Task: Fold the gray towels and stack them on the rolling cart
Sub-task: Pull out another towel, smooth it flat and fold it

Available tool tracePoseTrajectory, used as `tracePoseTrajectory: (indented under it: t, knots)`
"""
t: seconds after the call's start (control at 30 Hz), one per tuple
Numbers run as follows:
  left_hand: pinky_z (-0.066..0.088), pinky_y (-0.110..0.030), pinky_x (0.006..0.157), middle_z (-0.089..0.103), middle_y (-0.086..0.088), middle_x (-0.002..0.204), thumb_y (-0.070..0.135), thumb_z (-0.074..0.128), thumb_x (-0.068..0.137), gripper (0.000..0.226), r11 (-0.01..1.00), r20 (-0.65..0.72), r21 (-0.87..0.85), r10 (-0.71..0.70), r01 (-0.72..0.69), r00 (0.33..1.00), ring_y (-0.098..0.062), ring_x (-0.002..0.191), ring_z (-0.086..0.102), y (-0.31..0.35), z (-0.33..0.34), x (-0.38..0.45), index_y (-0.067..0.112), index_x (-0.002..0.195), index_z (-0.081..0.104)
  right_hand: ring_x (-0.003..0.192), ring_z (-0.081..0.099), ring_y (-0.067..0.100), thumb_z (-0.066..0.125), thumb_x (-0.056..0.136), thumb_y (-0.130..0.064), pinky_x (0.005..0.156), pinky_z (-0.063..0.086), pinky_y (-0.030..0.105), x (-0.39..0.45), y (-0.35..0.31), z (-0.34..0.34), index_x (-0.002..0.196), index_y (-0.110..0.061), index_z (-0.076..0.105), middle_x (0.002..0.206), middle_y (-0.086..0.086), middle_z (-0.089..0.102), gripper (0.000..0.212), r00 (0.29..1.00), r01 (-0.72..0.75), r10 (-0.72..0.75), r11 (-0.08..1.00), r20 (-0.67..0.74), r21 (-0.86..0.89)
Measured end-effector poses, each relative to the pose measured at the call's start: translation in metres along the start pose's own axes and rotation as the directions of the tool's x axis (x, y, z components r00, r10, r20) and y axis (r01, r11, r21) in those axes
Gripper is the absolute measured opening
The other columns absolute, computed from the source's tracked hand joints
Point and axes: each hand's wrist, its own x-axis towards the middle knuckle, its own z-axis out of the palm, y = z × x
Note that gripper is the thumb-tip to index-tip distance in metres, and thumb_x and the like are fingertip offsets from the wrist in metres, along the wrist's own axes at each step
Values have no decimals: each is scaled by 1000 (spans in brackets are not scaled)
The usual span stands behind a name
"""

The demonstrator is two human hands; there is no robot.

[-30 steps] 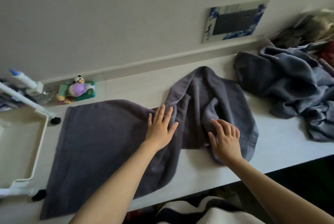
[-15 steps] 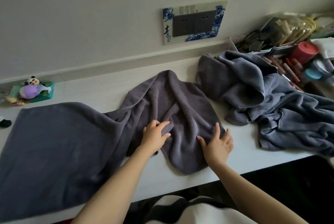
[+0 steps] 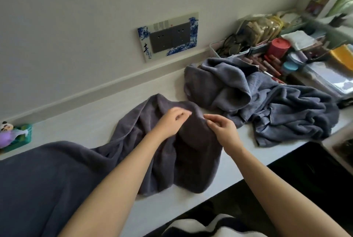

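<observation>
towel [image 3: 80, 170]: dark gray, half flat on counter [image 3: 118, 106], right end bunched
left hand [image 3: 170, 122]: pinching bunched edge
right hand [image 3: 222, 131]: pinching same edge, close beside
tip: pull corners apart, flatten before folding
pile [image 3: 277, 106]: unfolded, right
cart: unseen

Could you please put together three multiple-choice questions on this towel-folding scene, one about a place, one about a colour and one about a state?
1. Where does the crumpled pile of towels lie relative to the dark gray towel?
A. to its right
B. to its left
C. under it

2. What colour is the round lidded container by the wall?
A. green
B. red
C. white

3. What are the left hand and right hand doing?
A. resting flat on the counter
B. hanging idle
C. pinching the dark gray towel

Answers: 1 A, the pile sits on the right of the counter; 2 B, its lid and body are red; 3 C, curled fingers gather the cloth.
</observation>
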Motion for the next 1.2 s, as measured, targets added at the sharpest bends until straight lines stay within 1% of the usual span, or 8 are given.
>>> tracePoseTrajectory:
  t: [0.17, 0.33, 0.4, 0.57, 0.73, 0.87, 1.0, 1.2]
  knots:
    - [30, -29, 111, 49, -16, 137, 10, 31, 100, 37, 948, 370, -318, 108, 17, 923, -17, 126, 45, 58, -5, 28, 0, 131, 49, 77, 60, 0, 63, 84, 1, 75, 45, 16, -9, -38, -21, 95, -21, 62, 88, -6, 67, 24, 981, 176, -177, 984, 79, 25]
    - [42, -18, 92, 68, 7, 98, 34, 52, 93, 24, 996, 636, -86, 40, 19, 771, 1, 92, 57, 82, -8, 45, 18, 104, 67, 71, 58, 5, 65, 82, 2, 70, 45, 17, -12, -68, -58, 81, -17, 62, 74, -7, 66, 20, 966, 251, -251, 968, 52, 23]
    - [43, -12, 69, 65, 13, 73, 29, 60, 89, 13, 997, 647, -46, 76, -61, 759, 4, 71, 59, 91, -15, 50, 23, 80, 68, 75, 60, 9, 71, 81, -12, 74, 47, 21, -13, -73, -75, 89, -20, 64, 80, 2, 68, 13, 979, 199, -199, 980, 35, 23]
    - [51, -24, 86, 72, 0, 93, 15, 56, 91, 15, 880, 478, -466, 161, 95, 864, -12, 91, 66, 115, -22, 64, 16, 98, 68, 80, 68, 6, 75, 62, -55, 75, 52, 24, -16, -65, -101, 83, -17, 71, 80, -6, 73, 44, 936, -20, 108, 967, 336, -256]
    - [49, -15, 65, 67, 5, 76, 17, 61, 85, 4, 900, 503, -433, 186, 60, 844, -7, 73, 61, 149, -46, 97, 15, 84, 65, 84, 67, 24, 78, 62, -56, 89, 51, 43, 1, -72, -148, 91, 1, 69, 93, 15, 72, 64, 970, -90, 100, 995, 223, -53]
    - [40, -13, 54, 58, 13, 64, 32, 74, 71, 19, 977, 592, 107, 86, -184, 801, -1, 61, 53, 199, -66, 131, 22, 67, 59, 78, 68, 11, 68, 70, -48, 70, 53, 18, 21, -96, -191, 91, -13, 69, 82, -1, 74, 41, 984, 28, -40, 997, 173, 72]
    - [50, -28, 73, 69, 0, 88, 31, 79, 71, 28, 608, 460, 734, -114, -304, 881, -20, 84, 64, 246, -73, 185, 13, 90, 68, 74, 68, 9, 56, 78, -35, 65, 53, 18, 48, -114, -233, 98, -14, 67, 81, -2, 74, 31, 993, 38, -52, 991, 105, 128]
    - [42, -32, 77, 60, -11, 112, 25, 52, 91, 23, 549, -144, 830, 388, -103, 910, -34, 100, 58, 290, -23, 253, 20, 105, 69, 72, 66, 13, 60, 86, -45, 66, 48, 26, 94, -107, -280, 84, -19, 69, 77, -2, 71, 28, 988, -101, 87, 989, -127, -110]
